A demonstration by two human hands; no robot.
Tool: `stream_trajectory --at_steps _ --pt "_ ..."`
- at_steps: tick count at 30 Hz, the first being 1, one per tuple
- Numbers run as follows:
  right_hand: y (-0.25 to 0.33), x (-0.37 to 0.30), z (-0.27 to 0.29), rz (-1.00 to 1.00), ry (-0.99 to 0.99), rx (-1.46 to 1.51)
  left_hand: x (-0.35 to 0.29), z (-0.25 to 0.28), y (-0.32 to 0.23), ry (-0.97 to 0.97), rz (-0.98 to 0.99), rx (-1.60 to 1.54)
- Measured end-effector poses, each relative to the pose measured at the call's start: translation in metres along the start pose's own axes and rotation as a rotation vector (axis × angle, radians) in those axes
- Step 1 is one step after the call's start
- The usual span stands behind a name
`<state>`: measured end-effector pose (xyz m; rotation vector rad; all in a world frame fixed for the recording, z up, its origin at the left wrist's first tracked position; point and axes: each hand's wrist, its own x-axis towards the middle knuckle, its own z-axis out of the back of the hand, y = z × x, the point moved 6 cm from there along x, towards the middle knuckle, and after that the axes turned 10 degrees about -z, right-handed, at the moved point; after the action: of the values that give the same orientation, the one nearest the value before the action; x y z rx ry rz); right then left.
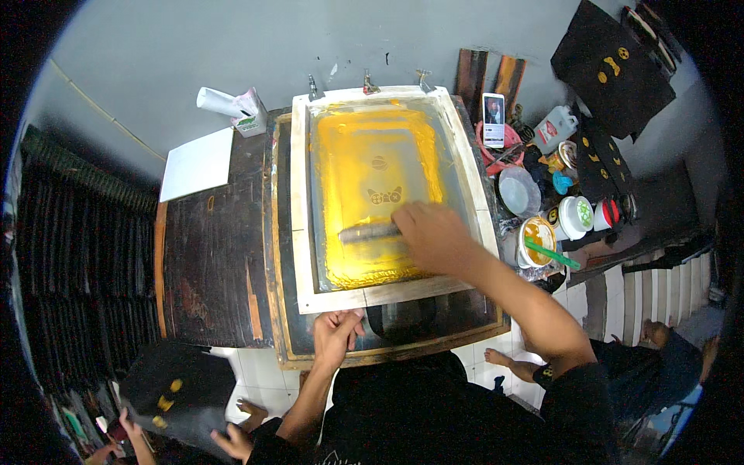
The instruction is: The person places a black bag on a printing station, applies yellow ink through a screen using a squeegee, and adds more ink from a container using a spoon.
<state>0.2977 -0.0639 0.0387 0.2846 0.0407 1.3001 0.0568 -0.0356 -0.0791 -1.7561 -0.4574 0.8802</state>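
A screen printing frame (469, 178) with white wooden sides lies on a dark board, its mesh (349, 163) coated with yellow ink. Small dark motifs show in the middle of the mesh. My right hand (434, 236) is closed on a squeegee (368, 233), a greyish bar blurred by motion, lying across the lower half of the mesh. At the frame's front edge, my left hand (335, 337) is closed with its fingers curled against the wood. Its grip is partly hidden. Clamps (368, 82) stand along the frame's back edge.
Right of the frame stand an ink tub (536, 236) with a green spatula (552, 253), a clear bowl (519, 192), a phone (493, 120) and a jug (556, 129). Dark stacked cloth (93, 256) fills the left. Other people sit at both lower sides; one handles a printed black cloth (174, 387).
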Motion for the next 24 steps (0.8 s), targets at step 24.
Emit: stream_trajectory --at_steps 24 --pt "-0.101 0.212 -0.002 -0.120 -0.069 -0.148 0.117 -0.015 -0.163 0.231 -0.599 0.507"
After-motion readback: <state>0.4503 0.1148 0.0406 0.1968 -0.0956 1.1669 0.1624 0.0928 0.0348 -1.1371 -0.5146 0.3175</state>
